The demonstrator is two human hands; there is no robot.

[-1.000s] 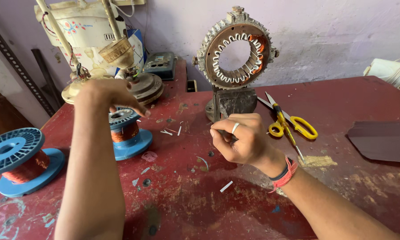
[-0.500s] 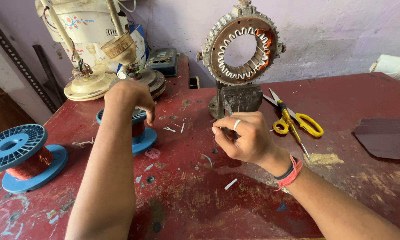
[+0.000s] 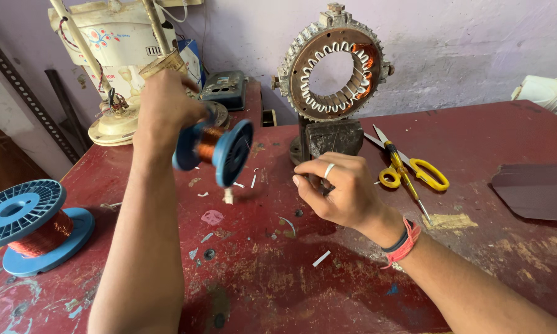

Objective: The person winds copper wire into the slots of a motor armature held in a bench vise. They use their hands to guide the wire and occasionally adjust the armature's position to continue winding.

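My left hand [image 3: 164, 108] grips a small blue spool of copper wire [image 3: 213, 150], lifted off the red table [image 3: 352, 291] and tipped on its side. My right hand [image 3: 340, 188] hovers low over the table in front of the motor stator, thumb and fingers pinched together; a ring is on one finger, and whether a thin wire runs between them cannot be made out. The round stator [image 3: 334, 65], with copper windings and white slot paper, stands upright on a metal block [image 3: 331, 139] behind my right hand.
A larger blue spool of copper wire [image 3: 28, 226] sits at the left edge. Yellow-handled scissors [image 3: 408, 167] and a screwdriver lie right of the stator. A dark sheet [image 3: 535, 192] rests at the right. A fan base [image 3: 114, 62] and a small meter [image 3: 226, 89] stand at the back.
My left hand has closed on the small blue spool and lifted it from the table, tipping it sideways. My right hand has stayed in about the same place.
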